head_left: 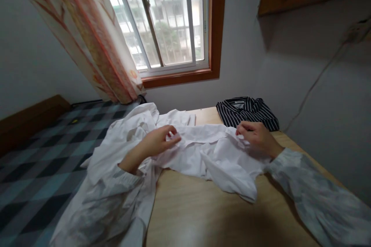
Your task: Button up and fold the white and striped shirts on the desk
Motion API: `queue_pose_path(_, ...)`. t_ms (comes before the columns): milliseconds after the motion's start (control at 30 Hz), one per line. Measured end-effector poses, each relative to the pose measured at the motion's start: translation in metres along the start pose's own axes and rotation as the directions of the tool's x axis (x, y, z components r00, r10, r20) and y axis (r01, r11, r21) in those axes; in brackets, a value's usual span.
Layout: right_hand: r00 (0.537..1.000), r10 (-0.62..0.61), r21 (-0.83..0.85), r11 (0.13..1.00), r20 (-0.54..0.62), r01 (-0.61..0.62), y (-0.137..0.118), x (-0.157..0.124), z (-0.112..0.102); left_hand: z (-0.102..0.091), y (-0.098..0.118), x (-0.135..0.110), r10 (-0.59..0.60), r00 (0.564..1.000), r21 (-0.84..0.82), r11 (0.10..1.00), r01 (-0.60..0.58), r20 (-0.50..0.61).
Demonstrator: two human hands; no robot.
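A white garment, apparently a shirt [208, 154], lies spread and wrinkled across the wooden table, with a long straight band of cloth along its far edge. At the right end of that band, my right hand [257, 136] is closed, its fingertips pinching the fabric. My left hand [159, 141] is over the left end, thumb and fingers apart and loosely curved; whether the fingertips touch the cloth is hard to see. More white clothing [116, 154] is heaped to the left, under and beside my left forearm.
A folded black-and-white striped shirt [247, 112] sits at the table's [191, 212] far right corner. A bed with a checked cover [58, 154] adjoins on the left. Behind are a window [171, 19] and a floral curtain [84, 27]. A cable [313, 85] hangs along the right wall.
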State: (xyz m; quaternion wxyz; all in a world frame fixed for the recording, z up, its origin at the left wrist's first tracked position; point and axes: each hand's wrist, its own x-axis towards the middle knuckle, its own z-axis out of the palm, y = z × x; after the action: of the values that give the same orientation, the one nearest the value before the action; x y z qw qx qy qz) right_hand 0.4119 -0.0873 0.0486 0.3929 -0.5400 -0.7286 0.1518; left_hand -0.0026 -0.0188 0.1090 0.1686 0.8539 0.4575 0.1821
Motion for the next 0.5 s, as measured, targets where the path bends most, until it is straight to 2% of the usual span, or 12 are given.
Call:
queue_pose_path(67, 0.991, -0.101, -0.050, 0.993, 0.092, 0.106, -0.004, 0.027, 0.009, -0.014, -0.031, -0.007, -0.149, 0.988, 0.104, 0.983, 0.154, -0.049)
queue_pose_path(100, 0.972, -0.155, -0.047, 0.985, 0.175, 0.165, -0.006, 0.040, 0.017, -0.017, -0.044, -0.011, -0.204, 0.978, 0.128, 0.970, 0.207, -0.038)
queue_pose_path(133, 0.953, -0.179, -0.046, 0.980, 0.246, 0.196, -0.007, 0.053, 0.027, -0.017, -0.053, -0.015, -0.235, 0.972, 0.129, 0.964, 0.231, 0.019)
queue_pose_path(200, 0.934, -0.119, -0.102, 0.981, 0.337, 0.162, -0.009, 0.075, 0.050, -0.011, -0.063, -0.024, -0.235, 0.960, 0.098, 0.970, 0.222, 0.154)
queue_pose_path(267, 0.908, -0.025, -0.198, 0.973, 0.417, 0.118, -0.011, 0.089, 0.074, -0.001, -0.062, -0.032, -0.201, 0.960, 0.077, 0.979, 0.190, 0.193)
queue_pose_path(367, 0.871, 0.029, -0.267, 0.957, 0.490, 0.118, -0.018, 0.098, 0.099, 0.010, -0.055, -0.039, -0.153, 0.983, -0.002, 0.988, 0.154, 0.104)
queue_pose_path(433, 0.857, 0.021, -0.237, 0.964, 0.516, 0.119, -0.023, 0.099, 0.103, 0.010, -0.052, -0.039, -0.115, 0.993, -0.166, 0.979, 0.120, 0.041)
queue_pose_path(500, 0.817, 0.006, -0.147, 0.985, 0.577, 0.096, -0.030, 0.101, 0.099, 0.004, -0.052, -0.035, -0.122, 0.991, -0.327, 0.939, 0.101, -0.045)
